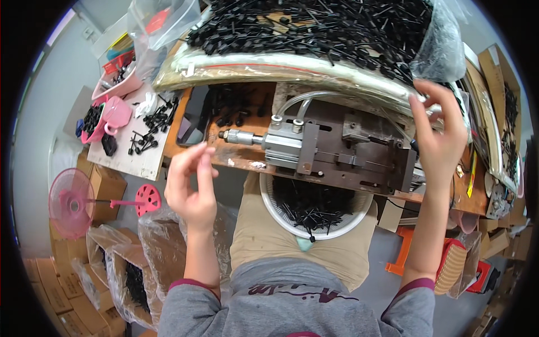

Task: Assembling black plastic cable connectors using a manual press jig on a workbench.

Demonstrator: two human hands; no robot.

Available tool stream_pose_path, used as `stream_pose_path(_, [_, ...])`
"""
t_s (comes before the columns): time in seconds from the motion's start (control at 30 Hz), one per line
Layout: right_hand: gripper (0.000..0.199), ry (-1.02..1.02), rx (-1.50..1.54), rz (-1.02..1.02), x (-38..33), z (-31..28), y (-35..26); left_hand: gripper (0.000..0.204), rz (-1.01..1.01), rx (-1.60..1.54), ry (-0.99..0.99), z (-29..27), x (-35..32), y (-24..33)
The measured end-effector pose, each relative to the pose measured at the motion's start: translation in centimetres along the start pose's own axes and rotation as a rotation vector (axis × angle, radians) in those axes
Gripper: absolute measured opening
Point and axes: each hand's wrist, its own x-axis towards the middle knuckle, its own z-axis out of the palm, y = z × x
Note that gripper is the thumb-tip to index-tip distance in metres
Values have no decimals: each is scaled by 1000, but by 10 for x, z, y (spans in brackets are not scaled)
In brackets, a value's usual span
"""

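Observation:
My left hand (192,182) is raised in front of the bench, near the left end of a metal pneumatic cylinder (283,146). Its thumb and fingertips come together; anything between them is too small or hidden to make out. Off the right end of the dark clamping fixture (373,160), my right hand (439,121) hovers with thumb and fingers apart and nothing visible in it. A black knob (414,146) is just beside its wrist. Between my knees, below the fixture, a white basket (272,216) holds many black stemmed parts (314,208).
A big heap of black parts (314,31) fills a plastic-lined tray (241,68) behind the fixture. Clear air tubes (306,98) arch over the cylinder. A phone (193,121) lies at left beside loose parts. A pink fan (72,203) and bagged cartons (126,264) stand left.

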Motion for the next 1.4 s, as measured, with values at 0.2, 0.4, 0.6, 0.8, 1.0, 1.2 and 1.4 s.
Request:
stream_pose_path(0.2, [33, -407, -386, 77, 71, -4, 45, 28, 297, 16, -235, 8, -16, 20])
stream_pose_path(0.4, [49, -677, -258, 277, 99, 9, 64, 30, 294, -28, -324, 15, -26, 23])
stream_pose_path(0.6, [58, -735, -338, 184, 110, 12, 76, 33, 301, -56, -354, 20, -28, 31])
stream_pose_path(0.8, [63, -822, -404, 235, 117, 17, 64, 34, 283, -97, -392, 25, -32, 35])
stream_pose_path(1.0, [45, -621, -402, 10, 108, 13, 78, 35, 278, -107, -400, 23, -32, 34])
stream_pose_path(1.2, [15, -389, -225, 56, 96, -5, 71, 30, 251, -161, -398, 35, -17, 48])
stream_pose_path(1.4, [23, -156, -28, -629, 8, -2, 4, 49, -106, -464, -567, 68, 13, 66])
